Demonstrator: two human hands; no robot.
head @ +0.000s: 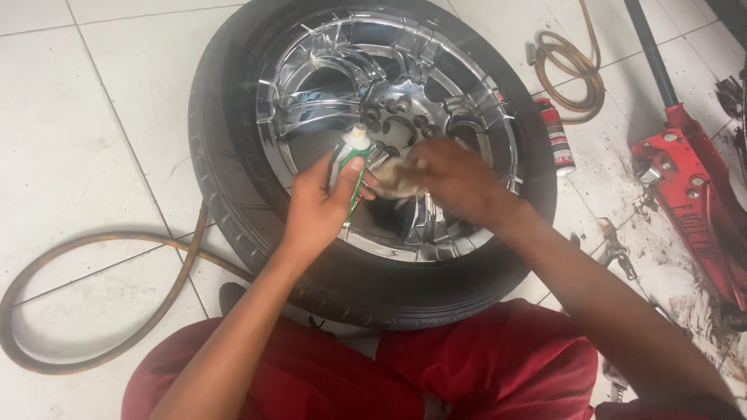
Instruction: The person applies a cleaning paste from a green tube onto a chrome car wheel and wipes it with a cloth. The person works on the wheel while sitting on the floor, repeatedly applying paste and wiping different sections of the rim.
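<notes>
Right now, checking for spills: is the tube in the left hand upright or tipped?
Upright: the tube stands cap-up in the left hand.

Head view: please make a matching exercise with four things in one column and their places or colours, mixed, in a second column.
Things:
1. tube
2. rag
3. floor jack
4. hose

Places or colours:
A. red, at the right edge
B. held in the left hand
C. curved on the tiles, lower left
D. under the right hand, on the chrome rim

Pairs: 1-B, 2-D, 3-A, 4-C
</notes>
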